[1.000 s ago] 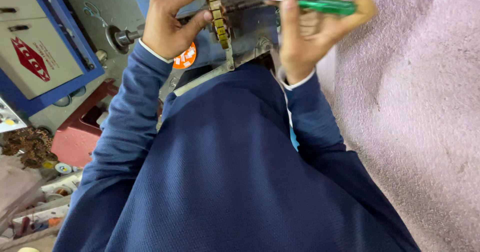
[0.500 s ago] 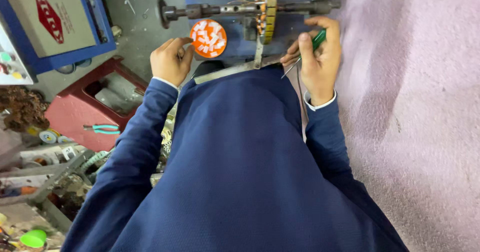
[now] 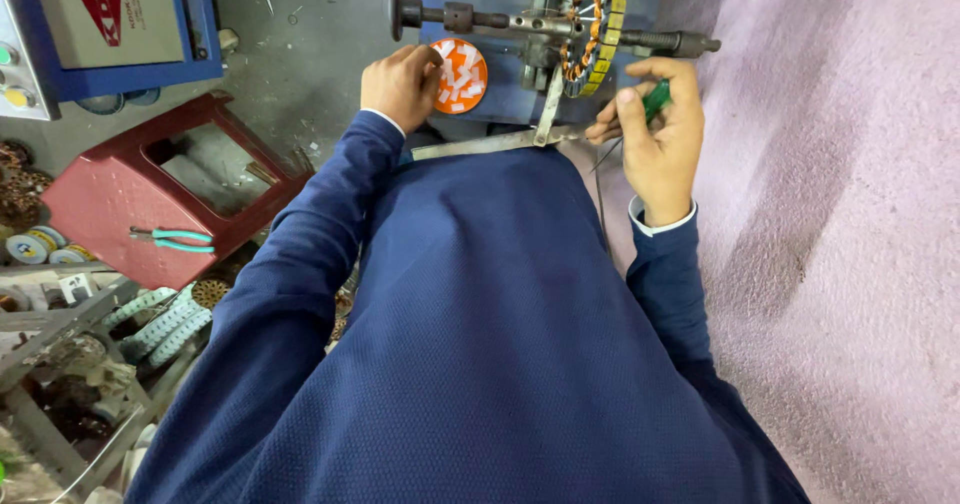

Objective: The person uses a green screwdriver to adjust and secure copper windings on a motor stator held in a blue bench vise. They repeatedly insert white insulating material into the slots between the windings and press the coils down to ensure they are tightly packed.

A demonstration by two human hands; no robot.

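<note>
My left hand (image 3: 402, 84) reaches into a round orange dish (image 3: 462, 76) holding several small white slips; its fingers are curled at the dish's left rim. My right hand (image 3: 655, 134) is shut on a green-handled screwdriver (image 3: 655, 99), just below the horizontal steel shaft (image 3: 480, 19) of a winding machine. A ring-shaped stator (image 3: 592, 29) with copper coils and yellowish outer segments sits on that shaft, between both hands. A flat metal bar (image 3: 490, 144) runs under it. My dark blue sweater fills the lower view.
A red plastic stool (image 3: 130, 199) at left carries teal-handled pliers (image 3: 172, 238). A blue and grey machine cabinet (image 3: 110, 24) stands upper left. Coils, tape rolls and metal parts crowd the lower left. A pale purple cloth (image 3: 840, 214) covers the right.
My view has dropped back from the machine. My left hand left the stator and moved down to the orange dish. My right hand lowered with the screwdriver.
</note>
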